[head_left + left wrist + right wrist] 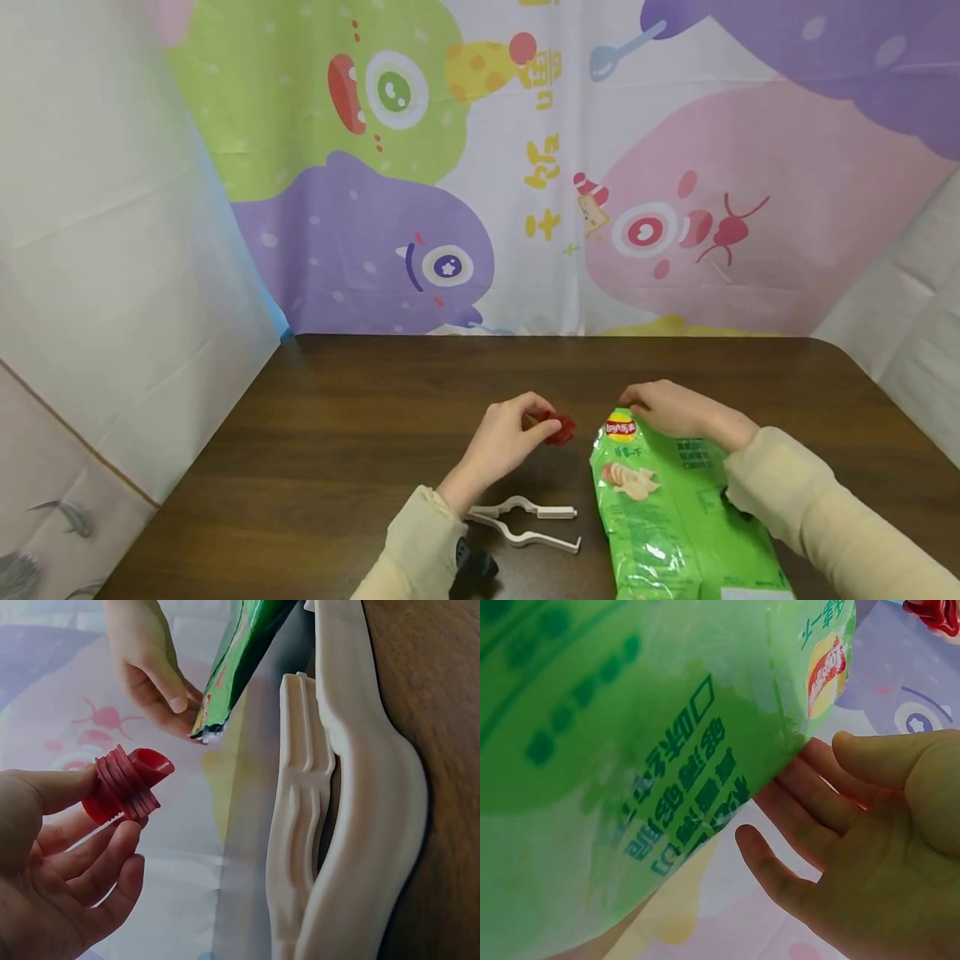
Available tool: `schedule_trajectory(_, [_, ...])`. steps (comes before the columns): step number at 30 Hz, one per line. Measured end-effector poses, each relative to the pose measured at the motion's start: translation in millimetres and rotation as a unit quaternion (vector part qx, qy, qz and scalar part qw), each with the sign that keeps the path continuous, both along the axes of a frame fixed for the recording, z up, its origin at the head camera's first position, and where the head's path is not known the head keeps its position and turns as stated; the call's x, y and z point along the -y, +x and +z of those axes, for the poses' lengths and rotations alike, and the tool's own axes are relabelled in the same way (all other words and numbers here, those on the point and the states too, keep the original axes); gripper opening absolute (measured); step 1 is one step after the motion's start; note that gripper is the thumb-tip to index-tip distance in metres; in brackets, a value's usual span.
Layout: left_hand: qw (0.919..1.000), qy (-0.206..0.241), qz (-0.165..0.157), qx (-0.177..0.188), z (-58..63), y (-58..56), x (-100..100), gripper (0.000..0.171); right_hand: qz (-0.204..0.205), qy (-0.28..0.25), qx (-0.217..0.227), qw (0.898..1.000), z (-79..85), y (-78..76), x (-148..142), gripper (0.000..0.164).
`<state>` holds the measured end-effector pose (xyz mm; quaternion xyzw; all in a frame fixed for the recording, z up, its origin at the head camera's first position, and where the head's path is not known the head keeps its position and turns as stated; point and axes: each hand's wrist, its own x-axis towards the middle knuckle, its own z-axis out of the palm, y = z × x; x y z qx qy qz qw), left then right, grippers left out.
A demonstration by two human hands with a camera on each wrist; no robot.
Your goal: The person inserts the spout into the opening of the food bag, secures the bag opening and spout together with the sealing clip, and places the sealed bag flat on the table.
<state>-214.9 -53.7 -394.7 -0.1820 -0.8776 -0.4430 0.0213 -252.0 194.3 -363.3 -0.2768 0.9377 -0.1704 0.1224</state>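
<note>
Thumb and fingertips of my left hand (504,437) pinch a red threaded plastic spout (127,784) with a slanted opening, raised over the table. My right hand (678,410) is at the top corner of a green Lay's chip bag (645,517). In the right wrist view its fingers (821,799) reach behind the bag's edge, while the thumb stands apart from the film. The bag's top end is lifted, as the left wrist view shows. Below the left hand lies a white plastic bag clip (525,537), its two arms spread and each bowed at the middle.
The brown wooden table (360,392) runs back to a cartoon-printed curtain (540,275). White cloth (105,192) hangs at the left side. A black wrist mount (474,567) sits at the left sleeve.
</note>
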Motion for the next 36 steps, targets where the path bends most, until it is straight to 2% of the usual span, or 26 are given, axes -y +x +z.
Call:
schedule_trajectory(8, [0.9998,0.02,0.001,0.0,-3.0,-2.0,-1.8,0.018,-0.009,-0.004,0.027,1.0,0.2,-1.8,-0.8,0.03])
schedule_trajectory(21, [0.9995,0.032,-0.004,-0.005,-4.9,-1.8,-6.3,0.017,-0.013,-0.034,0.011,0.999,-1.5,-4.1,-5.0,0.02])
schedule_trajectory(28, [0.9988,0.044,-0.004,0.019,-5.1,-0.4,-7.8,0.018,-0.017,-0.05,0.015,0.998,-2.6,-2.2,-3.2,0.03])
schedule_trajectory(36, [0.9964,0.074,-0.019,0.036,-4.1,0.6,-8.6,0.018,-0.018,-0.05,-0.011,0.999,-1.5,-1.8,-7.3,0.019])
